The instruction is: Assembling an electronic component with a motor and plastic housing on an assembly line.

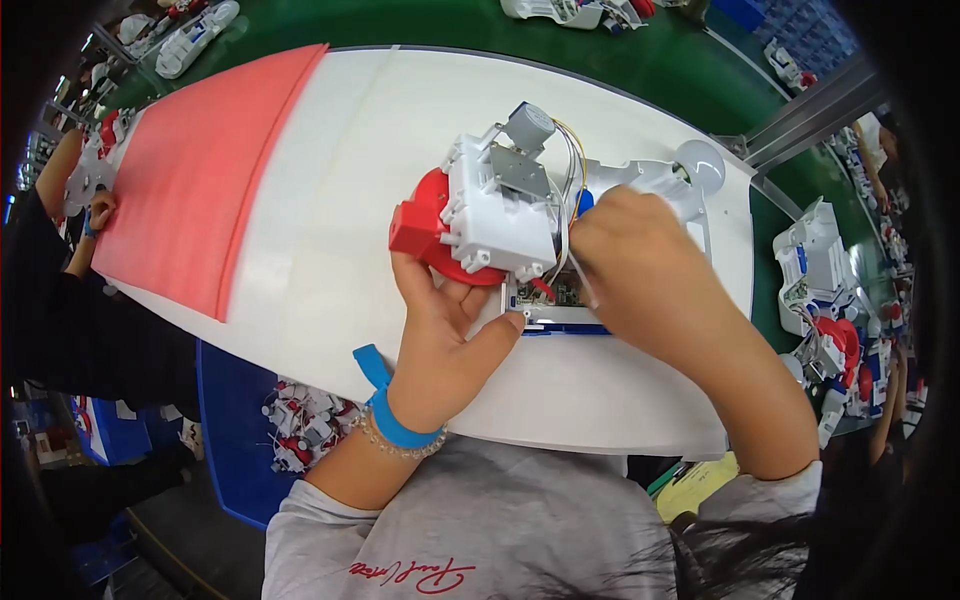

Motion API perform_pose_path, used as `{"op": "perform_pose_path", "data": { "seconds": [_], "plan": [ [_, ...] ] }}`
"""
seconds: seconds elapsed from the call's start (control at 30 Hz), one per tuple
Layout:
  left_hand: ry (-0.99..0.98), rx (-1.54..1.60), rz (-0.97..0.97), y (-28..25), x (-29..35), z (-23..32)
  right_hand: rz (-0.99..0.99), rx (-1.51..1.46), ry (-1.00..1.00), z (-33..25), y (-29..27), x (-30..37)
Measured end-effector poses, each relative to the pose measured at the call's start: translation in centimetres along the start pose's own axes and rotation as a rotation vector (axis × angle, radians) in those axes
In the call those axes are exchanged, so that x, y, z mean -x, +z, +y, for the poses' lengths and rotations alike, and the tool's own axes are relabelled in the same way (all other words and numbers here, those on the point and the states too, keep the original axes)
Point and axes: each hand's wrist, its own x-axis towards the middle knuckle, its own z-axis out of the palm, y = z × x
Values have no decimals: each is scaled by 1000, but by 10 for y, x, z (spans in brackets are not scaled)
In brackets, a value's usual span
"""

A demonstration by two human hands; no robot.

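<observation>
My left hand (445,345), with a blue wrist strap (395,425), holds a red-and-white motor assembly (500,215) tilted up. Its fingers lie under the red round part (432,230), and the thumb presses the near edge of a white housing (570,316). A grey cylindrical motor (530,127) tops the assembly, and thin wires (578,150) run down toward the housing. My right hand (640,265) is closed over the housing beside the wires; its fingers hide what they pinch. A green circuit board (567,291) shows partly inside the housing. A small blue piece (585,203) sits by my right fingers.
The white worktop (330,220) carries a red foam sheet (205,190) at left. Green conveyor (420,25) runs behind, with more white housings (820,265) at right. A blue bin (235,430) of assemblies stands below. Another person's hand (102,210) rests at far left.
</observation>
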Motion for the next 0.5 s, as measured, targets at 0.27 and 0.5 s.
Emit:
{"op": "perform_pose_path", "data": {
  "seconds": [0.27,0.5],
  "plan": [
    [27,-13,-31,0,-1,3,-26,-196,215,12,-26,11],
    [-63,-12,12,4,-4,9,-198,272,177,2,-11,6]
  ]
}}
